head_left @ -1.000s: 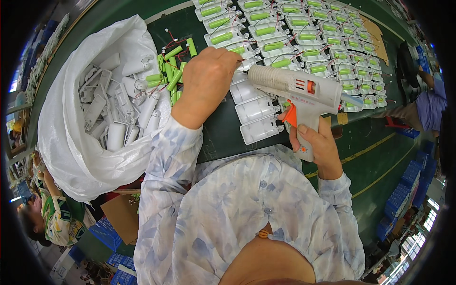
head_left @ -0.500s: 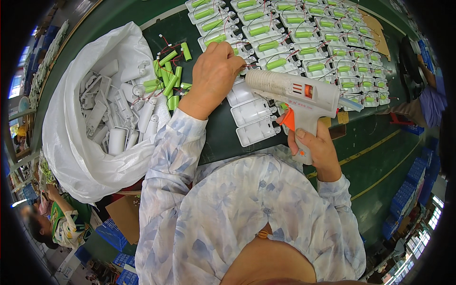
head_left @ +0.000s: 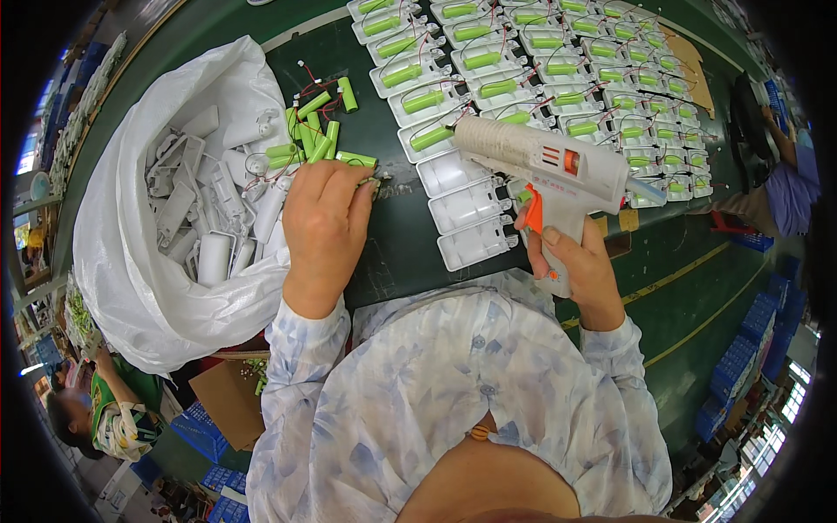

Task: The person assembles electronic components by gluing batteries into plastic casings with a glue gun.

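My right hand (head_left: 586,270) is wrapped round the handle of a white hot glue gun (head_left: 558,166) with an orange trigger. Its nozzle points left, over the trays nearest me, and a glue stick sticks out behind. My left hand (head_left: 324,231) is beside the pile of green cylindrical batteries (head_left: 307,135) with red and black leads. Its fingers are curled together; a small thing at the fingertips is too unclear to name. One green battery (head_left: 356,159) lies just beyond them. White plastic housings (head_left: 475,209) in the nearest rows hold no battery; one beyond them (head_left: 432,138) holds a battery.
A white plastic sack (head_left: 113,253) full of loose white housings stands at the left. Many rows of housings with batteries cover the far and right part of the green table (head_left: 392,253). A cardboard box (head_left: 228,401) is below the sack; co-workers are at both sides.
My left hand has moved from the housings back left and towards me, to the battery pile. The housing it was at now shows a battery lying in it. The glue gun has barely shifted.
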Motion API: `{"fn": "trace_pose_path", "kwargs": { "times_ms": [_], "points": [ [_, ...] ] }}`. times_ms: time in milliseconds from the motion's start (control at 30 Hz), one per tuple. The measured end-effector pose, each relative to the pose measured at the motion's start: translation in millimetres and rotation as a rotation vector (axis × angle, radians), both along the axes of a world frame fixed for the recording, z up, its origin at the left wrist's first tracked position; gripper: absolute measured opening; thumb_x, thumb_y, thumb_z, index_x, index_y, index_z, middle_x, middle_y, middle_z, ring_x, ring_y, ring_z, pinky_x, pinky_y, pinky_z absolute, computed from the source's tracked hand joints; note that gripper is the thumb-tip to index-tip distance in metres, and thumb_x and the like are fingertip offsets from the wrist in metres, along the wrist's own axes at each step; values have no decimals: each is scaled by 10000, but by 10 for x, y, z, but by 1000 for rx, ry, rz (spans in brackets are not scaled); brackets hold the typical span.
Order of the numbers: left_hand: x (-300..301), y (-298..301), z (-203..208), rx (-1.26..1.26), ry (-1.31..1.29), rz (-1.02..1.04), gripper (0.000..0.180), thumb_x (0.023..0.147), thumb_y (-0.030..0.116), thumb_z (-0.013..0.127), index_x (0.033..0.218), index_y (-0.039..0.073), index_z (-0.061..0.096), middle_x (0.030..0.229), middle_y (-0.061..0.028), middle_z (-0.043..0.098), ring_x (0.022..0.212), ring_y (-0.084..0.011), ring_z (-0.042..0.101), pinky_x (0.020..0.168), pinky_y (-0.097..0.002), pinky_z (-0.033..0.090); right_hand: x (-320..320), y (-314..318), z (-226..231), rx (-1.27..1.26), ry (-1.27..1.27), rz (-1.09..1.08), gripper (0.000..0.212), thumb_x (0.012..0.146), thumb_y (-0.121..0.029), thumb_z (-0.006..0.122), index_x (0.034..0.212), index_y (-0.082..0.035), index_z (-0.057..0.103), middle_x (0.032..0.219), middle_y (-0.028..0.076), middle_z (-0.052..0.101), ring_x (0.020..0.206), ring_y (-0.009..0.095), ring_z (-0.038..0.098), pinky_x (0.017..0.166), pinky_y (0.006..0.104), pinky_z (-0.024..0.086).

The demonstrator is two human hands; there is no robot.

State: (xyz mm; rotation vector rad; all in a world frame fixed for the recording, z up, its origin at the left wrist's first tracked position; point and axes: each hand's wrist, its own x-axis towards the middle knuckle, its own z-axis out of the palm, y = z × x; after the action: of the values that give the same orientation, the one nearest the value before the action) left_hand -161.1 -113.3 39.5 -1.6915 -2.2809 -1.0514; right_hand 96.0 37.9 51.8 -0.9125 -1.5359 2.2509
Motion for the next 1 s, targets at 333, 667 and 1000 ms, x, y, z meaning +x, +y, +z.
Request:
{"fn": "trace_pose_path", "kwargs": {
  "times_ms": [333,667,1000],
  "points": [
    [49,-183,-89,38,-75,140,180,737,-13,763,894,38,692,853,-99,594,796,-280,573,673,-377,468,117,-44,-20,17,-15,1,322,924,-177,544,1171,28,517,1002,83,607,592,104,514,550,256,421],
    [-205,-53,53,-150,221,134,206,720,-29,714,908,55,712,904,-91,614,871,-290,581,736,-394,485,108,-79,-26,-13,49,-51,576,886,-245,595,1350,39,405,1238,238,608,574,152,537,548,260,446],
    [-492,109,22,-180,-64,4,188,747,-6,684,918,64,723,973,-82,646,950,-294,596,784,-380,495,117,-106,-48,-20,84,-43,478,891,-203,584,1281,57,489,1198,203,639,604,144,550,597,278,462]
  ]
}}
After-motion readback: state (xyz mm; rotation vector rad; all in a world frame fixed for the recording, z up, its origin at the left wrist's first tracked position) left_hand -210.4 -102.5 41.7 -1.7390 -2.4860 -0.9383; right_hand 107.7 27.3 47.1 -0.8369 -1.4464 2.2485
